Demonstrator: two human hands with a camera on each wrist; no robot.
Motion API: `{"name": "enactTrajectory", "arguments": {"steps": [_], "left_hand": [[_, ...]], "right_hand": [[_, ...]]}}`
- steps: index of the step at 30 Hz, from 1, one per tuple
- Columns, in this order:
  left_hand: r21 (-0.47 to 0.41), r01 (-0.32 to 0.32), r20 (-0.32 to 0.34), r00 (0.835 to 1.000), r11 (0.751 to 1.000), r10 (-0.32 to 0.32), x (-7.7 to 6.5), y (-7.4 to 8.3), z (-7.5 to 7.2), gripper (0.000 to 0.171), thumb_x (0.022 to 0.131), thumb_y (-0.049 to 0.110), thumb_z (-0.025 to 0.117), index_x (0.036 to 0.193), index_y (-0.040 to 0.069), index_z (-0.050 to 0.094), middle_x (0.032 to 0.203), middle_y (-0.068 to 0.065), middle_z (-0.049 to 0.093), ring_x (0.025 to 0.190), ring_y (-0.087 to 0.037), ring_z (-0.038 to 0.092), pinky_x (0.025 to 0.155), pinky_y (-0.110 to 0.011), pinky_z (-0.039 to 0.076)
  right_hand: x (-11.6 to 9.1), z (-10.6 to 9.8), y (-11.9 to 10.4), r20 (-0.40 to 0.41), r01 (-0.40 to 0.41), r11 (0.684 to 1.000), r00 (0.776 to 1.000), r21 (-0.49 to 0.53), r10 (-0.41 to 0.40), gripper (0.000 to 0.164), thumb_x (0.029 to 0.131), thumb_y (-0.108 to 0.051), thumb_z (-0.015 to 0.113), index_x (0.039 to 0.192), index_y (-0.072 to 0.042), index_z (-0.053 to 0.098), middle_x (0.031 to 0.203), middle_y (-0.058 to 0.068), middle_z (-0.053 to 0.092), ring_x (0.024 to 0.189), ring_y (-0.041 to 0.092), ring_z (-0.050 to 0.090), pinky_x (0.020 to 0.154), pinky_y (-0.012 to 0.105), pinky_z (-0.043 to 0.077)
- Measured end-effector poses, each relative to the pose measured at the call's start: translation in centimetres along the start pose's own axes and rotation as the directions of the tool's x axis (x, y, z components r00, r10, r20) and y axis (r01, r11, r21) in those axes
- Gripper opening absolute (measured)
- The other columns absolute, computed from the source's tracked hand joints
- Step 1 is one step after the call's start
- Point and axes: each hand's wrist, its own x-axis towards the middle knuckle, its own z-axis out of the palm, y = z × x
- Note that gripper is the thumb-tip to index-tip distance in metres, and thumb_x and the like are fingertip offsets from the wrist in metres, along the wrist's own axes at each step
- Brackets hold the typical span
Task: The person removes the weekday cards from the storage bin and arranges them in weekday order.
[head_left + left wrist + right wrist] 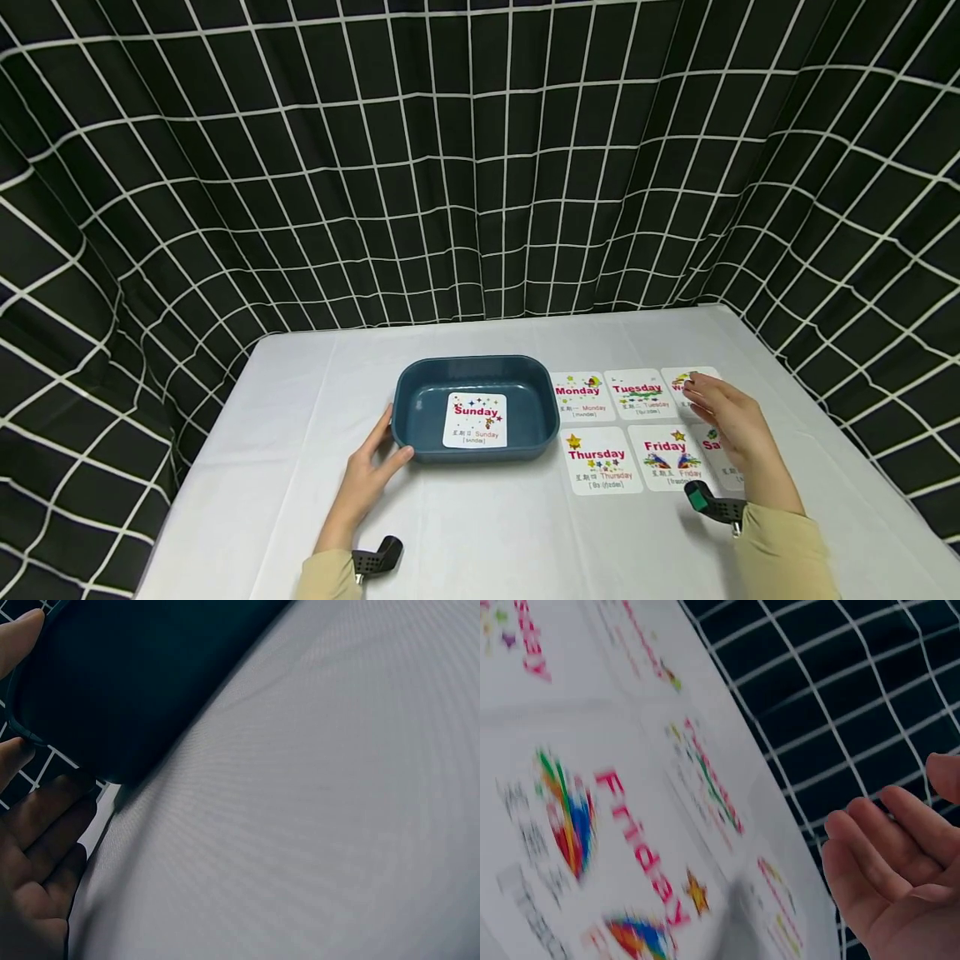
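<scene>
My left hand holds the left end of a dark blue tray, its thumb at the front corner and its forefinger at the left side. The other fingers spread beside the tray in the left wrist view. Inside lies a Sunday card, face up. My right hand hovers with bent, relaxed fingers and nothing in it. It partly covers the Wednesday card and the Saturday card. Beside it lies the Friday card, large in the right wrist view.
Right of the tray, the cards lie in two rows, with the Monday card and Tuesday card behind and the Thursday card in front. A white cloth covers the table. A black gridded curtain surrounds its back and sides.
</scene>
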Motion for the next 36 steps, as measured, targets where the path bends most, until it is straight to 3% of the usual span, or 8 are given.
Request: {"name": "enactTrajectory", "arguments": {"steps": [3,7,9,12,16,25,36], "left_hand": [[0.002,-0.001,-0.004,1.000,1.000,0.001,0.0,-0.1,0.0,0.071,0.082,0.036,0.070,0.143,0.034,0.035,0.124,-0.001,0.056,0.125,-0.023,0.041,0.104,-0.054,0.024],[-0.002,-0.003,-0.002,1.000,1.000,0.003,0.0,-0.2,0.0,0.071,0.082,0.036,0.070,0.143,0.033,0.035,0.125,-0.001,0.056,0.125,-0.023,0.041,0.103,-0.054,0.024],[-0.004,-0.001,0.001,1.000,1.000,0.001,0.0,-0.2,0.1,0.071,0.082,0.037,0.070,0.143,0.032,0.035,0.125,-0.001,0.056,0.125,-0.023,0.040,0.103,-0.054,0.024],[-0.006,-0.001,0.003,1.000,1.000,0.001,0.1,-0.2,0.1,0.072,0.082,0.037,0.070,0.144,0.029,0.035,0.125,-0.001,0.056,0.125,-0.024,0.040,0.103,-0.055,0.023],[0.000,0.004,0.002,1.000,1.000,-0.004,0.0,-0.2,0.1,0.072,0.082,0.037,0.070,0.144,0.031,0.035,0.126,-0.001,0.055,0.126,-0.023,0.040,0.103,-0.055,0.023],[0.006,0.000,-0.005,1.000,1.000,0.000,0.0,-0.1,0.0,0.070,0.082,0.037,0.070,0.143,0.036,0.035,0.125,-0.002,0.056,0.125,-0.024,0.040,0.103,-0.055,0.023],[0.007,-0.002,-0.009,1.000,1.000,0.002,0.0,-0.2,0.0,0.070,0.082,0.036,0.070,0.142,0.037,0.036,0.125,-0.002,0.056,0.124,-0.024,0.041,0.103,-0.055,0.024]], "right_hand": [[-1.2,2.7,-2.5,0.075,0.010,1.000,0.997,0.009,-0.011,0.068,0.096,-0.033,0.049,0.140,0.012,0.024,0.114,-0.009,0.054,0.099,-0.001,0.056,0.084,0.017,0.046],[-1.4,5.4,-3.6,0.145,0.044,0.998,0.988,0.034,-0.048,0.062,0.097,-0.024,0.049,0.138,0.015,0.025,0.102,-0.014,0.059,0.098,0.002,0.058,0.087,0.019,0.045],[-1.2,6.6,-3.8,0.174,0.065,0.998,0.983,0.005,-0.065,0.061,0.098,-0.024,0.049,0.137,0.016,0.027,0.106,-0.008,0.059,0.103,0.007,0.057,0.090,0.021,0.044],[-0.9,7.9,-3.9,0.209,0.079,0.996,0.975,-0.039,-0.069,0.060,0.098,-0.028,0.048,0.137,0.014,0.030,0.122,0.012,0.054,0.112,0.016,0.054,0.093,0.024,0.041],[-0.7,9.3,-4.1,0.223,0.072,0.995,0.973,-0.065,-0.056,0.060,0.098,-0.031,0.048,0.137,0.011,0.033,0.134,0.029,0.040,0.116,0.022,0.051,0.095,0.026,0.041],[-0.4,11.9,-4.4,0.260,0.092,0.994,0.963,-0.067,-0.072,0.057,0.097,-0.030,0.050,0.137,0.008,0.036,0.133,0.028,0.042,0.122,0.035,0.043,0.096,0.028,0.040],[-0.3,14.3,-5.5,0.299,0.111,0.989,0.951,-0.099,-0.077,0.052,0.094,-0.026,0.056,0.133,0.006,0.043,0.132,0.024,0.046,0.121,0.030,0.045,0.101,0.039,0.035]]}}
